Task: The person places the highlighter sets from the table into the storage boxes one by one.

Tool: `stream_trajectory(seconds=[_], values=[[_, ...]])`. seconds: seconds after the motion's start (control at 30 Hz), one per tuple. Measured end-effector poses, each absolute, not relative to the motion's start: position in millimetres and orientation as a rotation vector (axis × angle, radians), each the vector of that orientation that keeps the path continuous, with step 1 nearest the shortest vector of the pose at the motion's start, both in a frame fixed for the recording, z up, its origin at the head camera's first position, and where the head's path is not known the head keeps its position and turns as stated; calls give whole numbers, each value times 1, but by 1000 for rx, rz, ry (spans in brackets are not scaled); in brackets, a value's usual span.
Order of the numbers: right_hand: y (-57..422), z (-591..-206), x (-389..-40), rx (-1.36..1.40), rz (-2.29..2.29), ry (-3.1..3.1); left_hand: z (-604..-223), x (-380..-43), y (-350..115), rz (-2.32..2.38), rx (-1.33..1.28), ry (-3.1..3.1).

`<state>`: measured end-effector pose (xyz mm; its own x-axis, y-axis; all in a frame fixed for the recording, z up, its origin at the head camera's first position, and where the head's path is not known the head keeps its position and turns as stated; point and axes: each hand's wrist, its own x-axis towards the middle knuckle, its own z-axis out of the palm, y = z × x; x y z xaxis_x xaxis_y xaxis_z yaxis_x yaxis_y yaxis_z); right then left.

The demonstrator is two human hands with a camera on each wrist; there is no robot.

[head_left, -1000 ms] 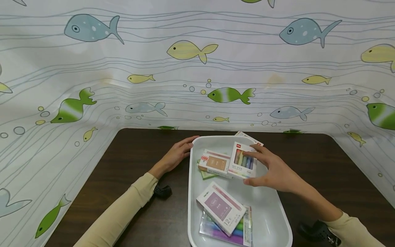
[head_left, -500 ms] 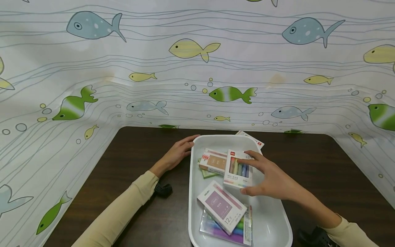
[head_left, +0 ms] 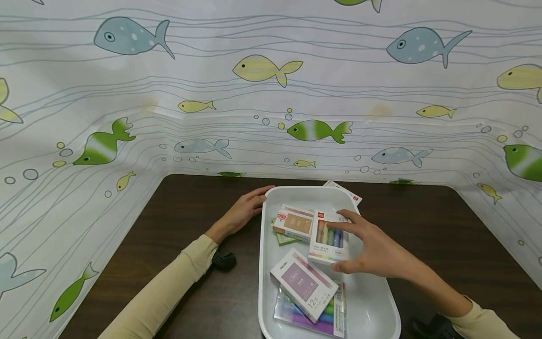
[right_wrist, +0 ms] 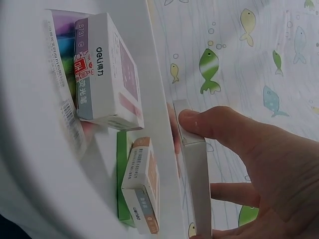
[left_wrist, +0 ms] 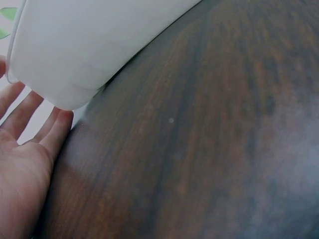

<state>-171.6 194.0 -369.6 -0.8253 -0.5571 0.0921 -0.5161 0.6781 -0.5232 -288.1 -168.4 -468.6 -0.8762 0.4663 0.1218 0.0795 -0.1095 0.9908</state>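
My right hand (head_left: 374, 247) grips a white box of coloured pens (head_left: 327, 253), whose window shows the pens. In the right wrist view the thumb presses one end of this box (right_wrist: 196, 169), which is raised above the tray. Inside the white tray (head_left: 261, 263) lie a box with a brown label (head_left: 296, 224) over something green (head_left: 285, 239), and a purple-labelled highlighter box (head_left: 301, 284) on a clear pack of coloured pens (head_left: 306, 326). My left hand (head_left: 239, 212) rests its extended fingers against the tray's far left corner, also seen in the left wrist view.
Another white box (head_left: 354, 197) shows partly behind the tray's far right corner. A dark wooden table (head_left: 190, 202) bears the tray. Fish-patterned sheeting (head_left: 254, 117) rises behind the table and along both sides.
My right hand has brought the box of coloured pens a little nearer to me, then settled over the tray. My left hand stays at the tray's corner.
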Motion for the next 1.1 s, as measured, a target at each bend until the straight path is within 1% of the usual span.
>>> stream_trajectory(seconds=[0.47,0.8,1.1], values=[[194,-376,-169,-919,-850,2778,-468,-287,-168,2076,596,1896],[196,-372,-172,-1085,-986,2744,-467,-287,-168,2076,612,1894],[206,-371,-182,-1053,-1022,2771,-468,-287,-168,2075,615,1890]])
